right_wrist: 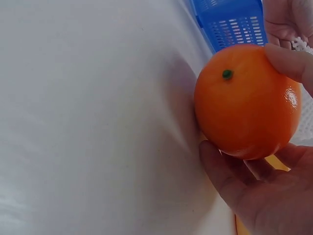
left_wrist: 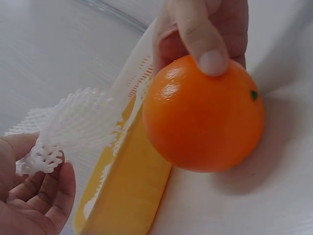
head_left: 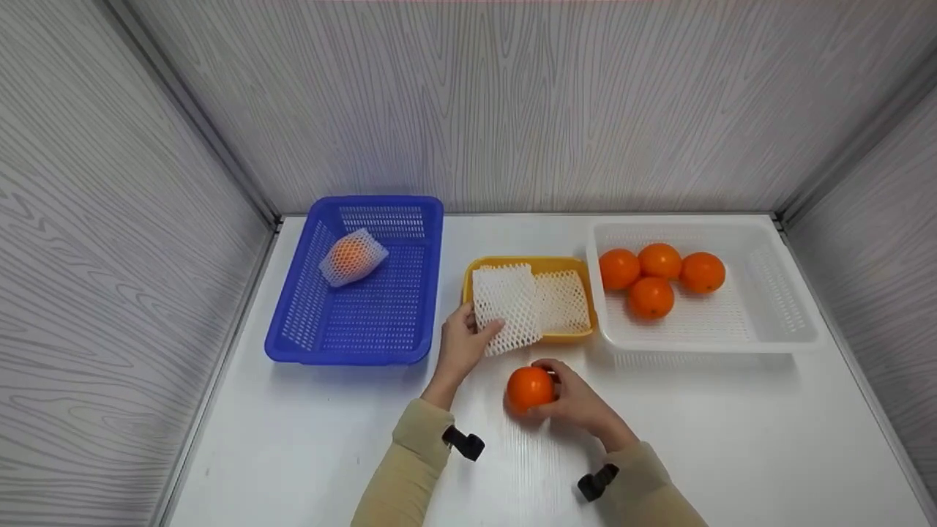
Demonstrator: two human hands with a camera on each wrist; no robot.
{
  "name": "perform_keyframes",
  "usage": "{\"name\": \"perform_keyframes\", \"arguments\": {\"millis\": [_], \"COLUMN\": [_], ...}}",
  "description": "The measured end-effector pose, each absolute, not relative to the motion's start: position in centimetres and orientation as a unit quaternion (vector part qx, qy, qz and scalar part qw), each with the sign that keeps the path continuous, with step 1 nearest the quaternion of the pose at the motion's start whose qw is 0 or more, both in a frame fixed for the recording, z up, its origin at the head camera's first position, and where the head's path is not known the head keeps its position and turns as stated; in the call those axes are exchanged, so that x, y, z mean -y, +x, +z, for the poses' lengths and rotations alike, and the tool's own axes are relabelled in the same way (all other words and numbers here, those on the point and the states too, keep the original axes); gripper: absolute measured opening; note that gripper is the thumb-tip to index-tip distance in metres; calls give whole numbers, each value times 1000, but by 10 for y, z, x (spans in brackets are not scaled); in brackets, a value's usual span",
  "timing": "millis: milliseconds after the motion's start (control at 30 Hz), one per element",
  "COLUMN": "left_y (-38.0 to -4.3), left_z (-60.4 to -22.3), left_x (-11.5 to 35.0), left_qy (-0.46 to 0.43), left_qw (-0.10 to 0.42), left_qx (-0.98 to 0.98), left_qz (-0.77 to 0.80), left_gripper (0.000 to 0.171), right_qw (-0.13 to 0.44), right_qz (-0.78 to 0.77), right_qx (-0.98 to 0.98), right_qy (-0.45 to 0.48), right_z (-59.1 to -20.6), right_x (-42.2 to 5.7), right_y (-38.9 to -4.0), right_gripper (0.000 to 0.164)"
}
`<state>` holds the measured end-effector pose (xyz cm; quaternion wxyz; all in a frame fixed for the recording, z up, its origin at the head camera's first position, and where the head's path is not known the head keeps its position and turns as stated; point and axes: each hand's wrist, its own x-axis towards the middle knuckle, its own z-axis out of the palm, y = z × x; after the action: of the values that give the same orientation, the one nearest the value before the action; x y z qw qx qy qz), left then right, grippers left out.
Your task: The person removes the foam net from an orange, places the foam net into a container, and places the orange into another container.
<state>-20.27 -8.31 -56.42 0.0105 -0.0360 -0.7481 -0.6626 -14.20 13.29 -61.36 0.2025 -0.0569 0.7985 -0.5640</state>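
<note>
Between thumb and fingers, my left hand (head_left: 463, 342) pinches the edge of a white foam net sleeve (head_left: 509, 307), held over the front left of a yellow tray (head_left: 472, 272). More white foam net (head_left: 562, 301) lies in that tray. My right hand (head_left: 580, 401) grips an orange (head_left: 530, 389) from its right side, in front of the tray. In the right wrist view the orange (right_wrist: 247, 103) shows a green stem spot, with the thumb on one side and fingers curled under the other. The left wrist view shows the sleeve (left_wrist: 83, 122) bunched at the pinched end.
At the left stands a blue basket (head_left: 427, 344) with one net-wrapped orange (head_left: 351, 258) in it. A white basket (head_left: 717, 345) at the right holds several bare oranges (head_left: 651, 298). Wood-grain panels (head_left: 468, 110) enclose the white table (head_left: 329, 439) at the back and sides.
</note>
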Motion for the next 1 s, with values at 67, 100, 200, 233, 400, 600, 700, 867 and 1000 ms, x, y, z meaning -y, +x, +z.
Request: {"name": "perform_keyframes", "arguments": {"millis": [67,100,200,233,400,600,700,867,1000], "left_y": [-210,-214,-225,-228,-242,-255,-258,-257,-255], "left_z": [-562,-561,-560,-560,-559,-561,-564,-567,-571], "left_x": [83,83,81,81,79,77,75,72,69], "left_qy": [-35,-35,-38,-39,-32,-7,2,-5,-42], "left_qw": [15,14,5,2,-7,-20,-26,5,78], "left_qx": [752,754,761,765,799,845,865,900,930], "left_qz": [-658,-656,-648,-643,-600,-535,-502,-435,-357], "left_gripper": [38,38,38,39,47,56,55,53,61], "right_qw": [202,202,204,204,209,207,205,197,192], "right_qz": [-562,-561,-560,-561,-563,-562,-558,-564,-582], "right_qx": [-800,-801,-801,-800,-798,-800,-803,-801,-788], "right_qy": [-59,-59,-55,-53,-42,-34,-34,-48,-56], "right_z": [-613,-613,-612,-612,-612,-612,-612,-615,-618], "right_x": [-133,-133,-133,-133,-134,-133,-132,-131,-132], "right_y": [-142,-142,-142,-142,-143,-142,-141,-138,-138], "right_gripper": [77,76,77,77,77,77,77,75,73]}}
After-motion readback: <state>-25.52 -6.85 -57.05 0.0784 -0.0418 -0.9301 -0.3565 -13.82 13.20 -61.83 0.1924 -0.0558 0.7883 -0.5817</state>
